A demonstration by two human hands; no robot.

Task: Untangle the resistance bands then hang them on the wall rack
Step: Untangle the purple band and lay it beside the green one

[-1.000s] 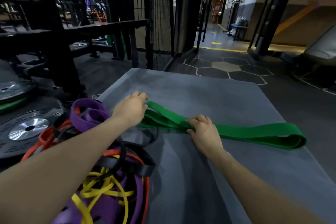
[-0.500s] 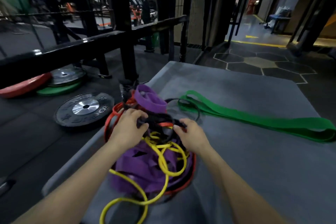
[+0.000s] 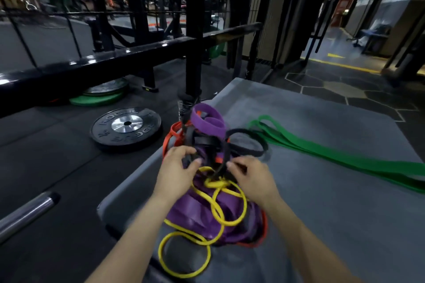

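Note:
A tangled heap of resistance bands sits at the left edge of a grey mat (image 3: 322,213): a wide purple band (image 3: 197,209), a thin yellow band (image 3: 220,211), an orange band (image 3: 171,136) and a black band (image 3: 248,142). My left hand (image 3: 177,172) and my right hand (image 3: 250,179) both pinch black band strands on top of the heap. A green band (image 3: 345,158) lies apart from the heap, stretched flat across the mat to the right. No wall rack is recognisable.
A black weight plate (image 3: 126,128) lies on the floor left of the mat, with green and grey plates (image 3: 99,96) behind it. A steel bar end (image 3: 27,213) pokes in at the left. Black rack posts and rails (image 3: 193,53) stand behind the heap.
Both hands left the green band and moved left onto the tangled heap, where they now grip black strands. The view swung left. The green band stays flat on the mat.

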